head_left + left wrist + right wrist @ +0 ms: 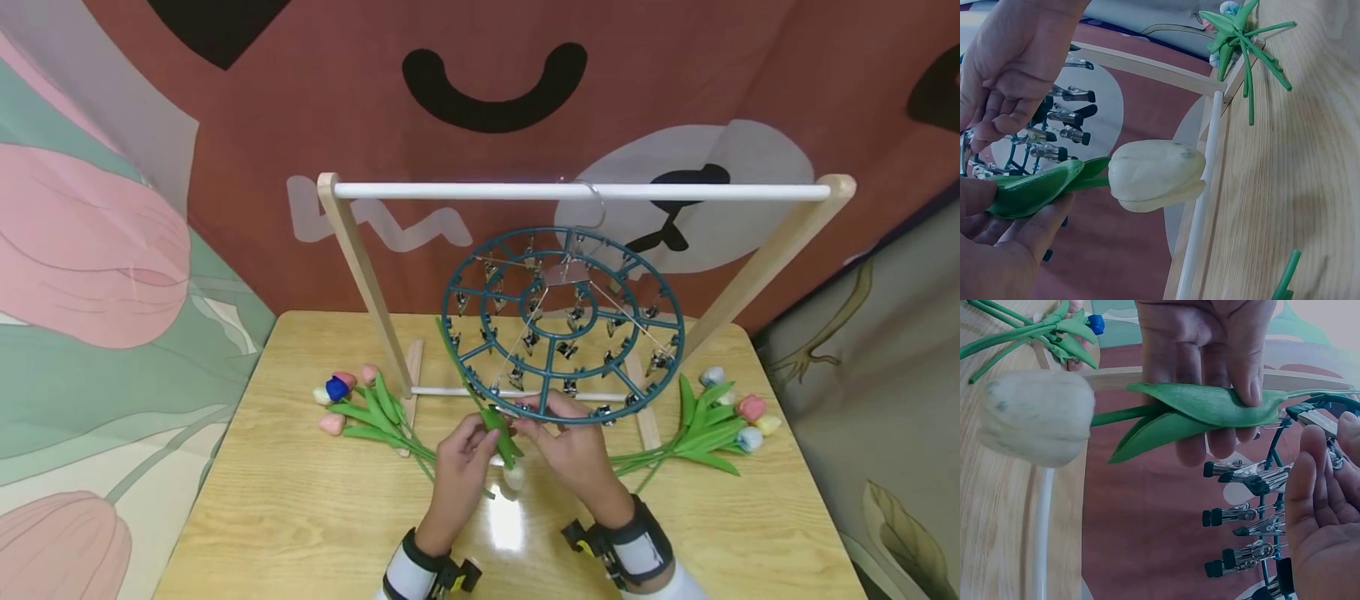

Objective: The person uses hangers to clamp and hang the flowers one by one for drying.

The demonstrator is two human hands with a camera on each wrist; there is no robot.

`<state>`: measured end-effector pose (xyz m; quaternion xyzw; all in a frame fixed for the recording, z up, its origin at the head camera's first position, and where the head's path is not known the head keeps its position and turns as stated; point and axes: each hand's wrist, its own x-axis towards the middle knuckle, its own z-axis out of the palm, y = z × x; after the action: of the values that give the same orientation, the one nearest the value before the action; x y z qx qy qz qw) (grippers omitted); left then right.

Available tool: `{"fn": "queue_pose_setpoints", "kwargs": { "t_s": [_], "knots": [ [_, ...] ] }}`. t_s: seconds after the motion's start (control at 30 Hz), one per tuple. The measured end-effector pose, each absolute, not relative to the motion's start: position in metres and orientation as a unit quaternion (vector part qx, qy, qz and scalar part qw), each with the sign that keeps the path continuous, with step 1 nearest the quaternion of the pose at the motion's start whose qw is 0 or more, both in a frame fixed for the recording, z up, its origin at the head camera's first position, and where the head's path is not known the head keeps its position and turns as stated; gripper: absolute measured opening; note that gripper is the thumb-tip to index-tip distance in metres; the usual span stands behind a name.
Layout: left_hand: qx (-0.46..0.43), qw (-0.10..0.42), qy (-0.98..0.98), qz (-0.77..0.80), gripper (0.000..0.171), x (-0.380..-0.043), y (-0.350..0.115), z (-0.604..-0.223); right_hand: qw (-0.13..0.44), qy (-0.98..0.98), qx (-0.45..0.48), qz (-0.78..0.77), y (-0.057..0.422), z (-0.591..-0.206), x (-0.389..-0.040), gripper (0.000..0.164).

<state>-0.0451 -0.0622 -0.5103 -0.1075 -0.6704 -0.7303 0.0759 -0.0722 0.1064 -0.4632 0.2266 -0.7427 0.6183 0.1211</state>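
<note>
I can read no text, label, brand, number or sign anywhere in the three views reaching me at this distance.

White tulip (pixel 1157 175), green leaves (pixel 1210 407); teal clip hanger (pixel 549 358).

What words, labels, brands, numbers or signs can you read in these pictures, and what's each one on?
None can be read.
The backdrop shows drawn shapes, including a black curve and pale zigzag, but no lettering.
The white tulip and round clip hanger show no readable text.
</note>
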Motion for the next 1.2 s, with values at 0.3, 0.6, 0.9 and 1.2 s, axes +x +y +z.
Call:
{"fn": "queue_pose_setpoints", "kwargs": {
  "t_s": [0.3,0.6,0.9,1.2],
  "knots": [
    [-0.112,0.077,-0.686,-0.715,0.019,-0.0451,-0.0605,-0.5082,0.154,-0.747,0.254,0.594,0.1045,-0.4583,-0.0760,0.025],
    [-0.100,0.062,-0.703,-0.702,0.019,-0.0464,-0.0597,-0.5074,0.148,-0.751,0.252,0.592,0.1055,-0.4553,-0.0781,0.020],
    [-0.093,0.042,-0.704,-0.703,0.019,-0.0453,-0.0598,-0.5049,0.156,-0.760,0.254,0.577,0.1052,-0.4558,-0.0794,0.021],
    [-0.087,0.043,-0.708,-0.700,0.019,-0.0436,-0.0616,-0.5081,0.167,-0.799,0.258,0.518,0.1050,-0.4537,-0.0785,0.023]
  ]
}}
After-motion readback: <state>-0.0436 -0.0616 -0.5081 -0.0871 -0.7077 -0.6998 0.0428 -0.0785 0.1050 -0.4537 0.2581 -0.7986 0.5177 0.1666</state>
